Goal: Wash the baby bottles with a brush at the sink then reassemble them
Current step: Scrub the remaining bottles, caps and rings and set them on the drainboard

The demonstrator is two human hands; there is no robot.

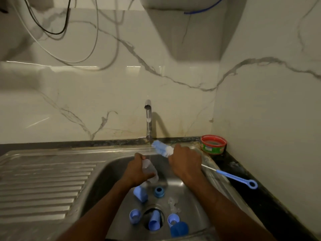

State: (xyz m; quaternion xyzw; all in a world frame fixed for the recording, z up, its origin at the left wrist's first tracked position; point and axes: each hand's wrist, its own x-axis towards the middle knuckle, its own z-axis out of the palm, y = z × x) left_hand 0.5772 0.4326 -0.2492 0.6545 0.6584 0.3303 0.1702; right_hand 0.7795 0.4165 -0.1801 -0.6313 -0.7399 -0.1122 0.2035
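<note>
Under the chrome tap (148,117), a clear plastic baby bottle (149,170), likely light and slippery when wet, is gripped round its body by the left hand (139,169); the blue-and-white bristle brush (162,149) is clasped by the right hand (185,160).

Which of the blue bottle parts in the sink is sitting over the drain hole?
The blue cap lying on its side over the drain, open end toward the camera. The other blue pieces rest on the basin floor around the drain.

The ribbed drainboard (46,176) left of the sink (111,173) lies open, while blue caps (153,221) crowd the basin floor around the drain, the tap (148,119) blocks the back, and what seems a tub (213,144) fills the right counter (243,173) corner.
</note>
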